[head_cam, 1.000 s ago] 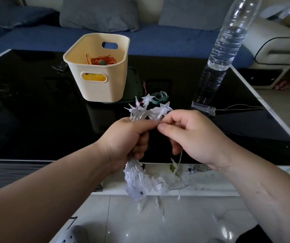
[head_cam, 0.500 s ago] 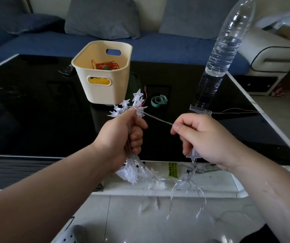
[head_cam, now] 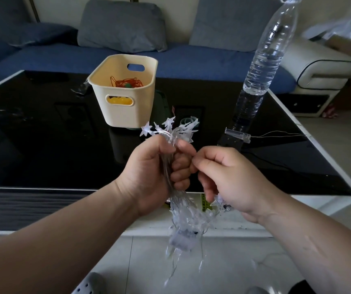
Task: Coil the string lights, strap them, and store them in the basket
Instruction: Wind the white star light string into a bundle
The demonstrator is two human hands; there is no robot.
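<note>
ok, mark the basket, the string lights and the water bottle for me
basket (head_cam: 121, 115): head view, on its cream front wall below the handle slot.
string lights (head_cam: 184, 132): head view, on the star cluster at the bundle's top.
water bottle (head_cam: 263, 66): head view, on its clear ribbed middle.

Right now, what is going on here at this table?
A person is coiling star string lights. The left hand grips the coiled bunch, the right hand pinches a loose strand beside it. The basket stands behind on the black table; the lights are not yet strapped or stored.
</note>
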